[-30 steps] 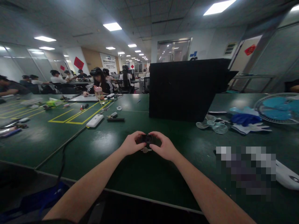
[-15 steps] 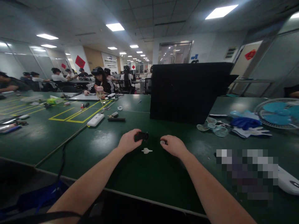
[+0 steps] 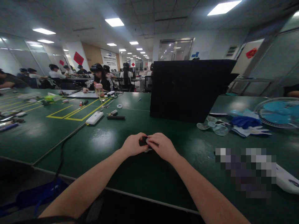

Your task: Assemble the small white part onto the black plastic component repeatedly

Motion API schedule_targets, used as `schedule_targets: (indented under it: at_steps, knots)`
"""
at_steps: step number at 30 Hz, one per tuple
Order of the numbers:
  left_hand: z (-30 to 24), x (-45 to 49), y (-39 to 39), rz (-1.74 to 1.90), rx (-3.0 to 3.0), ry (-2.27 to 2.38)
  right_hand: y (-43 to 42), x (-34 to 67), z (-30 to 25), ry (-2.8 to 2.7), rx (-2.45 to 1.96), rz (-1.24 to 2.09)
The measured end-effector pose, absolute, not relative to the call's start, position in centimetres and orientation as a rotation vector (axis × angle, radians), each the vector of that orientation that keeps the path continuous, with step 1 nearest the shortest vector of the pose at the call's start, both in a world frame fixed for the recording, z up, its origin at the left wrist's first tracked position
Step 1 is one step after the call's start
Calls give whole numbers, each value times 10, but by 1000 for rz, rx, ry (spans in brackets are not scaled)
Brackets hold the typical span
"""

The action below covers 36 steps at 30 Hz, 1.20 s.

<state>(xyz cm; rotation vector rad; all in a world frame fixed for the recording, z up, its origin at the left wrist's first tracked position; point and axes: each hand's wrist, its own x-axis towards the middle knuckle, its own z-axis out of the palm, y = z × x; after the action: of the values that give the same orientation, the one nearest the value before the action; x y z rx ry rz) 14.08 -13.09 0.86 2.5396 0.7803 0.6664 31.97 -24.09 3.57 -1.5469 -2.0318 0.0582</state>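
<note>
Over the green table (image 3: pixel 140 183), my two hands meet in front of me. My left hand (image 3: pixel 133 145) is closed around a small black part (image 3: pixel 142 142), partly covered by the fingers. Between the thumb and fingers of my right hand (image 3: pixel 163 147) is a small round whitish piece (image 3: pixel 147 141), held against the end of the black part. Whether the two are joined I cannot tell. A small white plastic fitting (image 3: pixel 148 150) lies just below the fingers and is mostly hidden.
A large black box (image 3: pixel 184 90) stands beyond my hands. To the left lie a white device (image 3: pixel 94 118) and a black bar (image 3: pixel 116 118). At right are clear plastic pieces (image 3: pixel 220 130), gloves (image 3: pixel 247 123) and a blue fan (image 3: pixel 279 112). A person sits across the table behind a bottle (image 3: pixel 99 91).
My hands were apart and have come together. The right hand moved left, bringing the round piece to the black part. The white fitting, fully visible before, is now mostly covered.
</note>
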Motion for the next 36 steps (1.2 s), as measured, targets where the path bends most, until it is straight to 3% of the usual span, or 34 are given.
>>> schedule_targets:
  at_steps: [6,14,28,36]
  knots:
    - [8,141,-125,710,2472,961,-249,324,42,-1864,-1629,-145]
    - [9,134,-107,733,2417,1191,-252,314,39,-2137,-1819,211]
    - [12,131,-115,680,2589,952,-248,328,41,-1604,-1679,229]
    - [13,131,-119,591,2619,861,-244,330,30,-1568,-1698,329]
